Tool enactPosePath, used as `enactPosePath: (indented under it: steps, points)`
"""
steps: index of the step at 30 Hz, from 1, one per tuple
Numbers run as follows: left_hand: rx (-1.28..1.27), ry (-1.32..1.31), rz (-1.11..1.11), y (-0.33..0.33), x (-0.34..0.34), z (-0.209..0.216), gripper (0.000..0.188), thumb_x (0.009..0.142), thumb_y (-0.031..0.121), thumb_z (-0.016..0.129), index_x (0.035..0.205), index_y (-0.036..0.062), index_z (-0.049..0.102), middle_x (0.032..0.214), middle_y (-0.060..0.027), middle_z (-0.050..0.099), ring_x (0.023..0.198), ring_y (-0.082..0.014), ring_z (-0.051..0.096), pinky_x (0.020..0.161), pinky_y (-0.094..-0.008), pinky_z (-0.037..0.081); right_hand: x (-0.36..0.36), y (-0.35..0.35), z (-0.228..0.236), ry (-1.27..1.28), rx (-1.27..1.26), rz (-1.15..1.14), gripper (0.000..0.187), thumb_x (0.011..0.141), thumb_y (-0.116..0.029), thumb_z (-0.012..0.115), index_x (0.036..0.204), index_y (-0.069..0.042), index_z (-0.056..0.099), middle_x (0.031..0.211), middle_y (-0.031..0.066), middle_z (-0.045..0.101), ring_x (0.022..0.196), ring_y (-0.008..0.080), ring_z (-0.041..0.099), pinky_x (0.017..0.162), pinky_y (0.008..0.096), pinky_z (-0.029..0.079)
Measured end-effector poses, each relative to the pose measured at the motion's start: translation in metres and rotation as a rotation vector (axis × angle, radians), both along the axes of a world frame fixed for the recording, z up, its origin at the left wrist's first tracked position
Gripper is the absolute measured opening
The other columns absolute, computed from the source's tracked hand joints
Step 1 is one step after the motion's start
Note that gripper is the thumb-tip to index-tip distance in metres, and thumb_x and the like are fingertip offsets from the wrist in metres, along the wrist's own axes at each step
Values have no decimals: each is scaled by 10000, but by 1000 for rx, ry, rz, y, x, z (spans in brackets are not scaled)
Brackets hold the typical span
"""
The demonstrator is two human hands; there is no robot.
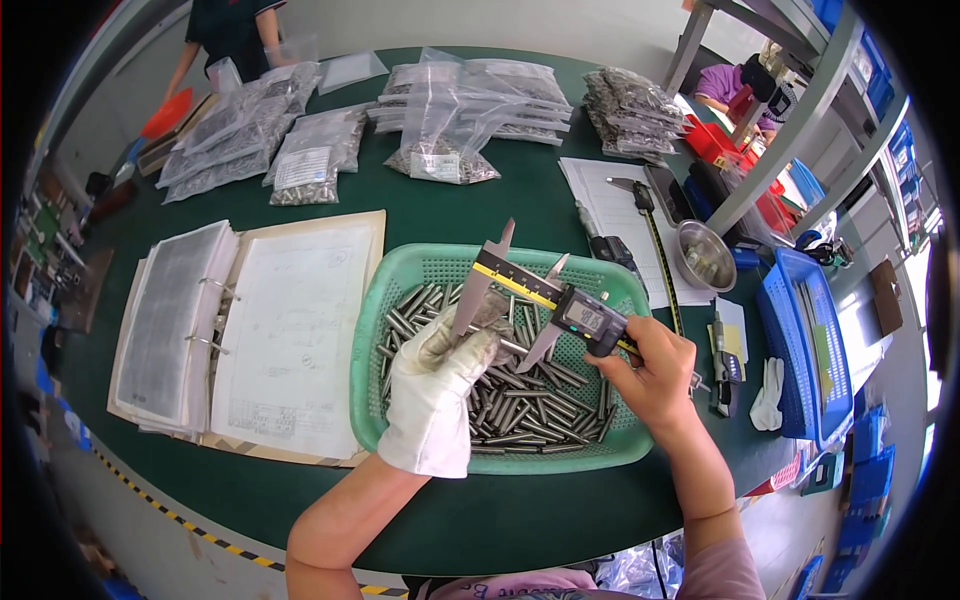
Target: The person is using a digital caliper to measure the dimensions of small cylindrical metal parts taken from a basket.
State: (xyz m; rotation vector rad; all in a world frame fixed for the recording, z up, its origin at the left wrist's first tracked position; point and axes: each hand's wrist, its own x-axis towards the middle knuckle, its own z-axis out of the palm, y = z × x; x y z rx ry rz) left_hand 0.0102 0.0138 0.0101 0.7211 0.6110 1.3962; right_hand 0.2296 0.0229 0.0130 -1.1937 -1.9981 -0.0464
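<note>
My left hand (437, 385), in a white glove with dirty fingertips, pinches a metal pin (512, 347) above a green plastic basket (366, 385). Bare, my right hand (652, 372) is closed round the body of a digital caliper (585, 315). The caliper's jaws are spread, one by the gloved fingers and the other near the pin's far end; whether both touch it I cannot tell. Many loose metal pins (520, 418) fill the basket below both hands.
An open ring binder (290, 330) lies left of the basket. Filled clear bags (440, 165) line the table's back. To the right are another caliper (645, 200), a metal bowl (705, 255), a micrometer (725, 365), a white glove (768, 395) and a blue basket (800, 370). Two people are beyond.
</note>
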Motion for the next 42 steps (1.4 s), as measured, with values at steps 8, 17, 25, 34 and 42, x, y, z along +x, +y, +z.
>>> enactPosePath:
  steps: [8,17,25,34,42]
  points:
    - [-22,30,-88,1,-3,4,455,833,112,582,1246,-2,429,1123,-77,547,979,-164,545,827,-340,465,-3,3,-3,39,63,4,334,607,-190,812,775,-1,594,582,64,519,428,139,435,402,255,340]
    - [-37,38,-92,2,-4,1,454,815,83,603,1229,-16,446,1113,-97,551,948,-169,556,805,-328,484,-2,1,0,39,54,-4,335,601,-205,813,774,-10,603,586,62,530,433,159,463,403,261,351]
    - [-58,25,-104,4,-2,1,422,821,54,594,1215,-21,464,1062,-76,566,939,-148,555,835,-303,463,-2,3,-5,40,25,-21,354,591,-181,819,819,-4,615,618,74,553,461,154,476,420,262,366]
    - [-113,-38,-120,4,3,4,379,831,-1,602,1197,-14,505,964,-21,577,852,-66,541,762,-211,438,4,-1,-10,124,-54,-71,343,625,-145,803,845,9,591,602,73,502,459,129,393,424,256,319]
    - [-117,-34,-107,3,0,2,358,832,10,605,1180,-3,521,963,-13,584,851,-70,540,761,-219,437,0,-1,-9,125,-77,-52,335,628,-137,800,838,12,586,604,73,498,461,118,388,421,251,313]
